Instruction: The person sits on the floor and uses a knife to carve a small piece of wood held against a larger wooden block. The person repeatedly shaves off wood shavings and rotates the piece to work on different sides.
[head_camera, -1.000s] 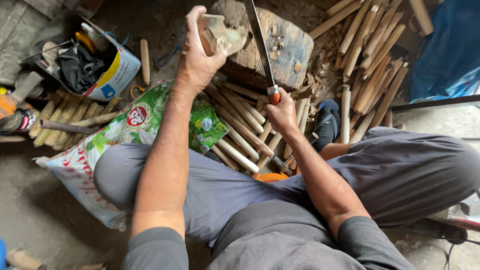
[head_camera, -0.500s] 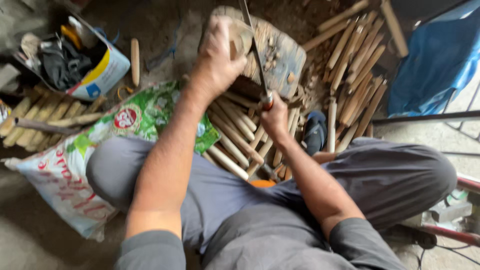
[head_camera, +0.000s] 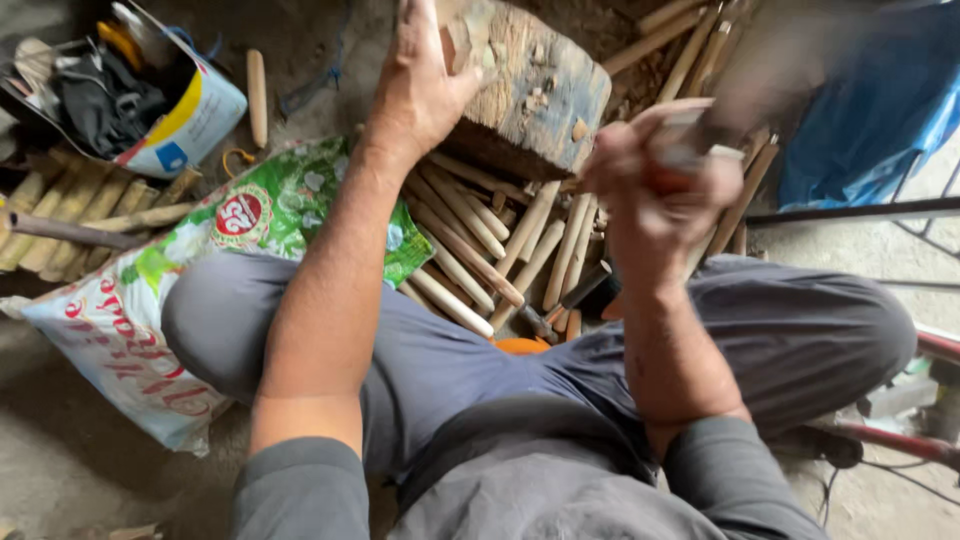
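The piece of wood stands on top of the chopping block, at the upper middle of the view, and the left hand has its grip closed around it, fingers reaching up over the top. The block is a rough, chipped slab with small wood chips on its face, sitting on the ground just beyond the person's knees.

The right hand is raised to the right of the block, its grip tight around the handle of a blade; the blade itself is a dark blur slanting up toward the top right, so its shape is hard to make out.

Between the block and the person's lap lies a heap of wooden sticks, pale and rounded, fanned out in several directions. More sticks are piled behind the block. A printed green and white sack lies flat on the ground beside the left knee. Farther left, a bucket holds dark cloth and odds and ends, with a row of bamboo pieces next to it. A blue sheet hangs at the right edge.
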